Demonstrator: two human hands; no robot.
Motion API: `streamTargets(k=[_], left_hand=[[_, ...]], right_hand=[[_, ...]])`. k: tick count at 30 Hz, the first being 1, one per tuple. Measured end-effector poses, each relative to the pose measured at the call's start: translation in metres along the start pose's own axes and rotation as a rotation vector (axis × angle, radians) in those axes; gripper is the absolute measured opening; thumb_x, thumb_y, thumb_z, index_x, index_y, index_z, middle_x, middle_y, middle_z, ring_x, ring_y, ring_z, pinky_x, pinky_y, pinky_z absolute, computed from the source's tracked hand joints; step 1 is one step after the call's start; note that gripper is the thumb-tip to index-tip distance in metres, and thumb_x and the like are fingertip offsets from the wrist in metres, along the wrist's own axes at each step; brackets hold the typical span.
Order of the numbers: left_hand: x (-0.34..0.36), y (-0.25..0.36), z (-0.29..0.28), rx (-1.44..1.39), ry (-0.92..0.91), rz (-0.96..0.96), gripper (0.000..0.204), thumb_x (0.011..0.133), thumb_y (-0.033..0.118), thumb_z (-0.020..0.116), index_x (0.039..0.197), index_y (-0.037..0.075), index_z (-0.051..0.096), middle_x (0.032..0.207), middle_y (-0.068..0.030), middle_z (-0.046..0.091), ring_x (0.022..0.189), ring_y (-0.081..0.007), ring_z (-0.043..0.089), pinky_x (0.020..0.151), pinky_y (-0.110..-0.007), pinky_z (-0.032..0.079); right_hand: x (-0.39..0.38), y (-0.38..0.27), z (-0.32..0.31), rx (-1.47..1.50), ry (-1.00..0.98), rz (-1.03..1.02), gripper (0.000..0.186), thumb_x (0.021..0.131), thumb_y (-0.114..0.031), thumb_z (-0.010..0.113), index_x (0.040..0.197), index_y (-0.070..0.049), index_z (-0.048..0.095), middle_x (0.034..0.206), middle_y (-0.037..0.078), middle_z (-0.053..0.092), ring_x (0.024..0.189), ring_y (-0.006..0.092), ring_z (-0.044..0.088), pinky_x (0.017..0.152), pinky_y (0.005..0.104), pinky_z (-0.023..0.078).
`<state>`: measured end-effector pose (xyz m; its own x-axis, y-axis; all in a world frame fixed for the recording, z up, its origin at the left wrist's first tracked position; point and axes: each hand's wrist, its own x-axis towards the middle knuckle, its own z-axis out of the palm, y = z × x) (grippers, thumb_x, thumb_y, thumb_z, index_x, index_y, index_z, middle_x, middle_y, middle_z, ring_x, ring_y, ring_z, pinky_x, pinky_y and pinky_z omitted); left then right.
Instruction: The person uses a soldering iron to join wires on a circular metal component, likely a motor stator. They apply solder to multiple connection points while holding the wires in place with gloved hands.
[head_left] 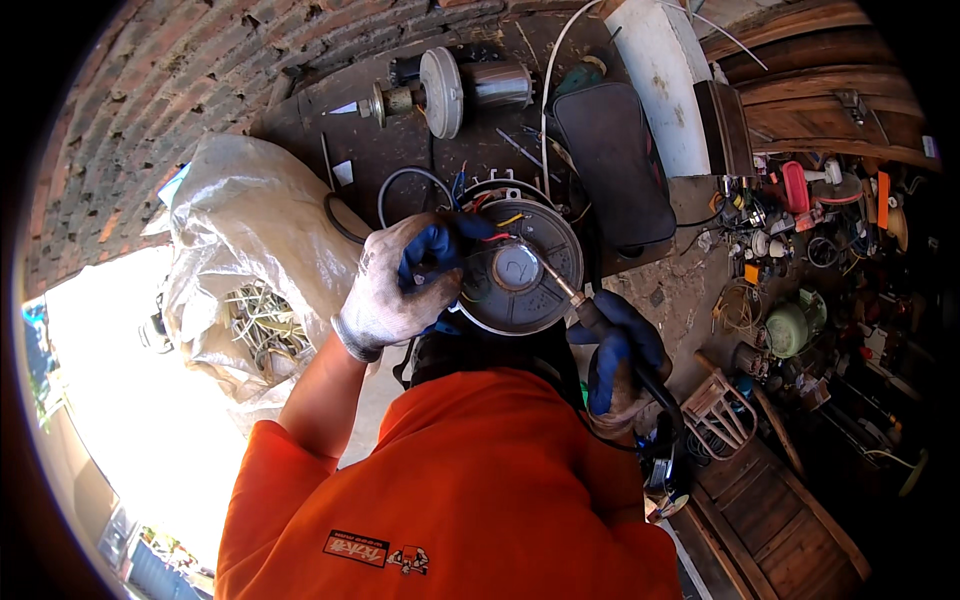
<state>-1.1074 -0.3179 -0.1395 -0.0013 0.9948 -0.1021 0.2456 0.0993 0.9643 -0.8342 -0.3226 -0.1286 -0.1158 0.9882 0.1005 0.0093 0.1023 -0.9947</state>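
My left hand (405, 275), in a white glove with blue-coated fingers, is curled at the left edge of a round grey metal motor cover (560, 265). Its fingertips are beside a red wire (495, 238) and a yellow wire (511, 219); whatever they pinch is too small to make out. From the right, my gloved right hand (622, 360) grips the dark handle of a soldering iron (562, 281). The iron's tip reaches over the cover near the red wire's end. A pale disc (517, 267) with a handwritten mark sits in the cover's middle.
A motor rotor (497, 85) with a round end plate lies on the dark bench (300, 120). A black case (615, 160) rests at the right. An open plastic sack (250, 190) of scrap strips stands left. Tools, a green motor (795, 322) and a wooden chair (722, 415) crowd the right floor.
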Motion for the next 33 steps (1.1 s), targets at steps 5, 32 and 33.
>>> streamTargets(k=[5,32,33], left_hand=[[0.0003,0.0013,0.0006,-0.042,-0.014,-0.047,0.045,0.071,0.007,0.071,0.113,-0.008,0.062,0.09,-0.0204,0.067,0.078,-0.0322,0.069,0.074,-0.037,0.055],[0.0018,0.0039,0.0029,0.034,0.047,0.081,0.041,0.07,0.004,0.07,0.109,-0.007,0.063,0.09,-0.0195,0.069,0.078,-0.0304,0.07,0.074,-0.036,0.056],[0.002,0.004,0.0026,0.038,0.047,0.088,0.041,0.07,0.004,0.07,0.109,-0.007,0.063,0.09,-0.0194,0.068,0.078,-0.0304,0.07,0.074,-0.036,0.056]], right_hand=[[0.0009,0.0009,0.0013,0.014,0.001,-0.024,0.047,0.1,-0.028,0.058,0.124,0.012,0.058,0.109,0.026,0.07,0.076,0.0233,0.073,0.063,0.0287,0.059],[-0.003,0.0032,-0.0012,0.06,0.001,0.007,0.05,0.098,-0.028,0.063,0.125,0.014,0.056,0.118,0.027,0.067,0.084,0.0277,0.074,0.067,0.0314,0.062],[-0.0031,0.0029,-0.001,0.064,0.001,0.006,0.05,0.098,-0.027,0.062,0.125,0.014,0.056,0.118,0.027,0.066,0.084,0.0277,0.074,0.067,0.0315,0.062]])
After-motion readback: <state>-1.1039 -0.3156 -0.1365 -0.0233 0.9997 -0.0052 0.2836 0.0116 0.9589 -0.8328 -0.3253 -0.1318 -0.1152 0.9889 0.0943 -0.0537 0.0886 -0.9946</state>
